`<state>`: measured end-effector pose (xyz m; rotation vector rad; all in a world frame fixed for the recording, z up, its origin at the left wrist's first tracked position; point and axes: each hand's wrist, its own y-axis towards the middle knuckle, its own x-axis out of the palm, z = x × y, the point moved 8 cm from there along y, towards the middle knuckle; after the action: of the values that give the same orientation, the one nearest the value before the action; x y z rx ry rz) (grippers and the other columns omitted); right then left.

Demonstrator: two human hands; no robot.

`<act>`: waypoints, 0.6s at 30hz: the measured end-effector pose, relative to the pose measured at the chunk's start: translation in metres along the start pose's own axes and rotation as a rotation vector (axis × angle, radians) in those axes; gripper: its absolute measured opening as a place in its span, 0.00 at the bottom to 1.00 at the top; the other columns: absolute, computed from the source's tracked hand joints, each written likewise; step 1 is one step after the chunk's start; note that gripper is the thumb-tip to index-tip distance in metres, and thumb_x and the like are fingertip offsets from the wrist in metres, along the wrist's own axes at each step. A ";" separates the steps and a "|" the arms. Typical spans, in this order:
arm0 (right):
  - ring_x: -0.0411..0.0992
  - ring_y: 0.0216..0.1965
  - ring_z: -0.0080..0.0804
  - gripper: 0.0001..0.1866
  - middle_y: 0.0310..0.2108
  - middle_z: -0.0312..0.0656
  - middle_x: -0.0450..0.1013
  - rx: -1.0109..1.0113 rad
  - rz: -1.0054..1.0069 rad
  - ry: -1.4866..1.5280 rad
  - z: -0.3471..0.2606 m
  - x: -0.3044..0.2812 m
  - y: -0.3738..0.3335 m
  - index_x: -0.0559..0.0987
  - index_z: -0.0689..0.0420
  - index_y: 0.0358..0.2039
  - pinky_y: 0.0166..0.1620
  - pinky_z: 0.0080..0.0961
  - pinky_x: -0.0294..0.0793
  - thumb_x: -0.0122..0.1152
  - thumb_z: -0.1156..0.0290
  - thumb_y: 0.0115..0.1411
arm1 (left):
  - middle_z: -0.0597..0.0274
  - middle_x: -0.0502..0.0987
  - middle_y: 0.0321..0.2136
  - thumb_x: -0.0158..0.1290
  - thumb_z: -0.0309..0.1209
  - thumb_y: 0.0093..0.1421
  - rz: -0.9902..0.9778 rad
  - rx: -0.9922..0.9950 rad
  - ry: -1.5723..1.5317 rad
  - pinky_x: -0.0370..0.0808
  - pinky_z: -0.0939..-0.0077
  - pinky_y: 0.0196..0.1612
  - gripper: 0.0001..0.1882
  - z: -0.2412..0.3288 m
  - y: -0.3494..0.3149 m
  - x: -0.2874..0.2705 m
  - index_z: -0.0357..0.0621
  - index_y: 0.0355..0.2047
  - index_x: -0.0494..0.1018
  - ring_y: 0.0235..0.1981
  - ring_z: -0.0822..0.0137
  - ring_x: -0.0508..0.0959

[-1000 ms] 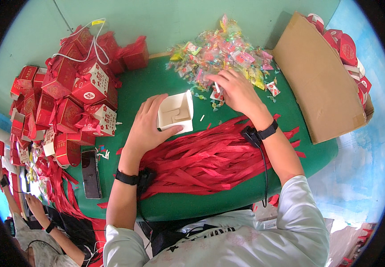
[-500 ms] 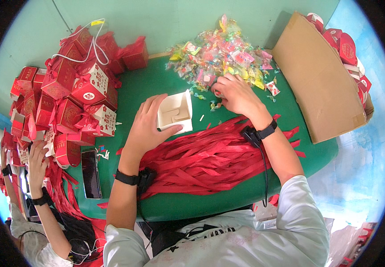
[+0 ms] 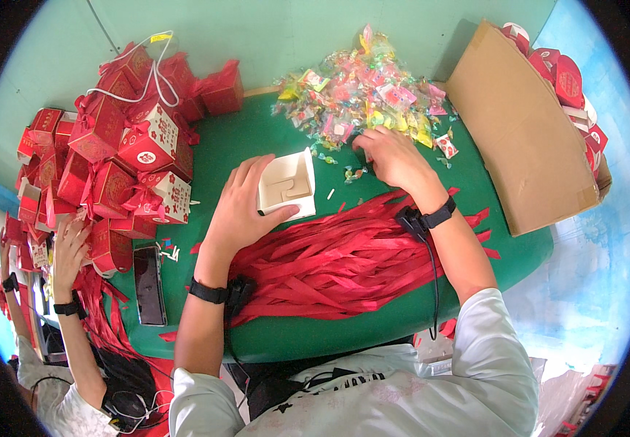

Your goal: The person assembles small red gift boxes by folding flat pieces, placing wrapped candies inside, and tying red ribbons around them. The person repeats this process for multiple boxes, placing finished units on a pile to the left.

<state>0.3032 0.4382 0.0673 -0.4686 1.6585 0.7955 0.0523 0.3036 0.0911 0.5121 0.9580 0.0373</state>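
Observation:
My left hand (image 3: 238,202) grips a small white paper box (image 3: 286,182) from its left side, with the thumb along the near edge. The box lies tipped so that its open mouth faces me, and its inside shows bare folded flaps. At the near edge of the heap of wrapped candies (image 3: 366,91), my right hand (image 3: 396,156) has its fingers curled together. Whatever they hold, if anything, is hidden behind the hand. A few loose candies (image 3: 355,174) lie on the green table between the hand and the box.
Red ribbons (image 3: 329,269) spread across the near table. Tied red gift boxes (image 3: 111,189) are stacked at left, beside a phone (image 3: 150,285). A cardboard carton (image 3: 522,131) stands at right, with more red boxes behind it. Another person's hand (image 3: 69,251) reaches in at far left.
My right hand has drawn slightly right and back from the candy heap, its fingers more curled. My left hand and the box are nearly still. The other person's hand shifted a little.

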 end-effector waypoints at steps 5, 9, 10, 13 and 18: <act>0.80 0.47 0.48 0.16 0.44 0.43 0.80 -0.026 0.232 0.350 0.006 -0.033 0.007 0.84 0.56 0.50 0.52 0.42 0.80 0.70 0.79 0.61 | 0.43 0.75 0.65 0.75 0.47 0.57 0.001 0.007 -0.011 0.73 0.49 0.69 0.46 0.001 0.000 -0.001 0.38 0.70 0.69 0.65 0.38 0.75; 0.82 0.48 0.44 0.12 0.44 0.46 0.82 0.042 0.472 0.500 0.011 -0.068 0.007 0.85 0.58 0.49 0.53 0.38 0.80 0.74 0.74 0.65 | 0.43 0.75 0.65 0.75 0.48 0.57 0.005 0.013 -0.026 0.73 0.49 0.68 0.46 0.001 -0.001 -0.001 0.38 0.70 0.70 0.65 0.39 0.75; 0.82 0.47 0.43 0.12 0.44 0.46 0.83 0.038 0.533 0.518 0.007 -0.075 0.007 0.85 0.57 0.48 0.53 0.37 0.80 0.75 0.75 0.65 | 0.43 0.75 0.65 0.74 0.49 0.57 0.007 0.015 -0.023 0.73 0.49 0.68 0.46 0.001 -0.001 -0.001 0.38 0.70 0.70 0.65 0.39 0.75; 0.81 0.50 0.38 0.13 0.45 0.42 0.80 0.018 0.742 0.525 -0.020 -0.094 -0.002 0.84 0.59 0.49 0.56 0.33 0.78 0.75 0.78 0.65 | 0.44 0.75 0.65 0.74 0.49 0.57 0.002 0.020 -0.011 0.72 0.48 0.69 0.47 0.003 -0.001 0.000 0.39 0.70 0.70 0.65 0.39 0.75; 0.81 0.53 0.46 0.11 0.48 0.47 0.80 -0.201 0.911 0.764 -0.085 -0.084 -0.015 0.84 0.57 0.47 0.54 0.39 0.79 0.75 0.76 0.65 | 0.45 0.75 0.65 0.74 0.49 0.57 -0.018 0.056 0.006 0.72 0.47 0.69 0.47 0.013 0.000 0.006 0.40 0.70 0.69 0.65 0.38 0.75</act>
<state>0.2751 0.3579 0.1519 -0.1168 2.5675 1.5904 0.0660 0.2996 0.0923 0.5552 0.9712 -0.0038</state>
